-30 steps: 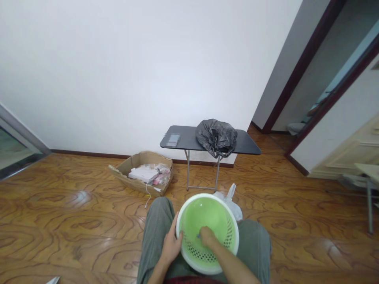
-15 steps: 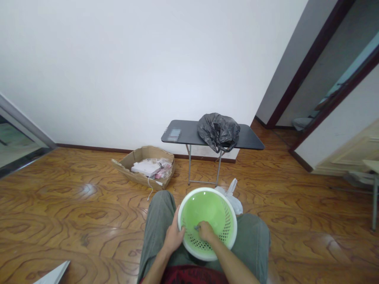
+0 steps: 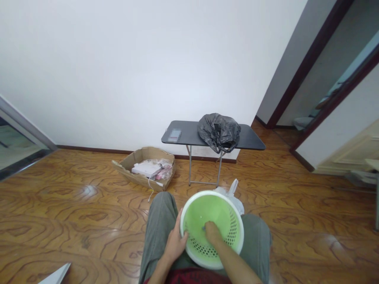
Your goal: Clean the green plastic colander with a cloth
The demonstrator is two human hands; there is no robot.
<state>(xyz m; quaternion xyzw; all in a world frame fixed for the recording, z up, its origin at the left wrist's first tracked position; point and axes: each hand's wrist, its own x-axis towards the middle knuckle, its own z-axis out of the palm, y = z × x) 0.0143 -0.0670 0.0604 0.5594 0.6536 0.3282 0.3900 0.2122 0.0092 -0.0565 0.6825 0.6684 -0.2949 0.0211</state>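
Note:
On my lap rests a round plastic colander (image 3: 207,203), green inside with a white rim and rows of holes along its near and right walls. My left hand (image 3: 177,240) grips the rim at the left, thumb over the inner edge and fingers along the outside. Inside the bowl is my right hand (image 3: 212,232), fingers closed, its knuckles towards me. A small greyish thing (image 3: 203,228) shows at its fingertips, too little of it in sight to name.
A black folding table (image 3: 189,130) stands against the wall, with a crumpled black plastic bag (image 3: 217,130) on it. Left of it on the floor sits an open cardboard box (image 3: 139,179) holding a white item and wrapping. A white plastic bag (image 3: 237,203) lies behind the colander.
The colander has shifted slightly right and towards me, with both hands moving along. My right hand has moved a little to the right inside it.

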